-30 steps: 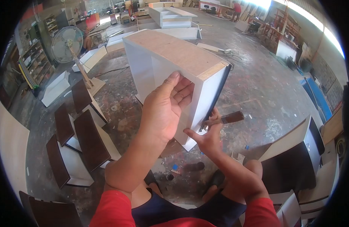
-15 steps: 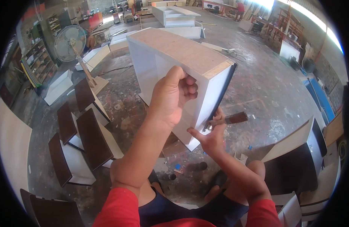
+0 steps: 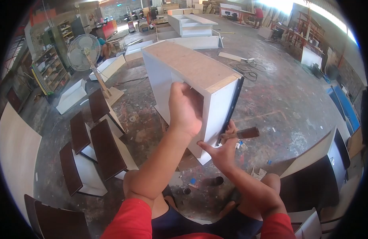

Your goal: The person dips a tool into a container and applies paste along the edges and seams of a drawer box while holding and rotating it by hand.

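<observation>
A white drawer-like box stands on end in front of me, its bare wooden side facing up. A black strip runs down its right edge. My left hand reaches into the box's open side, and its fingers are hidden behind the upper edge. Low on the right edge, my right hand has its thumb against the white panel and its fingers round a tool with a brown handle. The tool's working end is mostly hidden by the fingers and the box.
Several dark-fronted drawers stand at the left, beside a fan on a wooden stand. More dark-fronted pieces are at the right. Two small dark cups sit near my feet. Two people are in the background.
The fingers of my left hand have gone from visible to hidden inside the box. The box's top has tilted slightly toward me. My right hand stays at the lower edge with the tool.
</observation>
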{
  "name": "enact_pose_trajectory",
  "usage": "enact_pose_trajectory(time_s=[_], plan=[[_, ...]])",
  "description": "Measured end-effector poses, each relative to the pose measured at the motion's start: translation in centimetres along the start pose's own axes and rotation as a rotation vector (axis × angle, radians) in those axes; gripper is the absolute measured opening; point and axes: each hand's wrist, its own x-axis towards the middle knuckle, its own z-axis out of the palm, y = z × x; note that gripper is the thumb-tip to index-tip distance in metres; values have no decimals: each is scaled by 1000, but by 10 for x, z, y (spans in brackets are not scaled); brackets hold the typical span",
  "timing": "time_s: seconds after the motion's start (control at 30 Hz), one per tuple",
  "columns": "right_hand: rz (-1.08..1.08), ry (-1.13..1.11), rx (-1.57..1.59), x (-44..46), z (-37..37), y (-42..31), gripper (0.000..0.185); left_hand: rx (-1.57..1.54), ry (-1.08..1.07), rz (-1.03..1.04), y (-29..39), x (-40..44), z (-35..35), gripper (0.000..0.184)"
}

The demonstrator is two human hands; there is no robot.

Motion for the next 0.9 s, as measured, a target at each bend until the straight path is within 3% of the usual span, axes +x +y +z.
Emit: enact_pose_trajectory(time_s=[0.03,0.13,0.3,0.4,0.53,0.7,0.77,0.9], plan=[[6,4,-24,-1,0,-6,114,-36,-108,8,0,0,-4,51],[15,27,-81,-4,1,-12,112,56,132,107,-2,-5,9,53],[-75,33,-186,-11,-3,-4,102,117,85,116,4,-2,-4,52],[-98,-8,53,-14,-12,2,70,162,110,141,14,0,-13,51],[-38,-68,3,-36,-54,-5,35,194,101,169,22,-2,-25,51],[284,-245,-199,-86,-85,-4,31,261,89,179,19,-17,-28,64],[267,-263,-215,-101,-83,-9,33,353,56,183,12,-26,-35,73],[348,-297,31,-134,-77,19,36,921,-9,430,-24,-50,-113,79]])
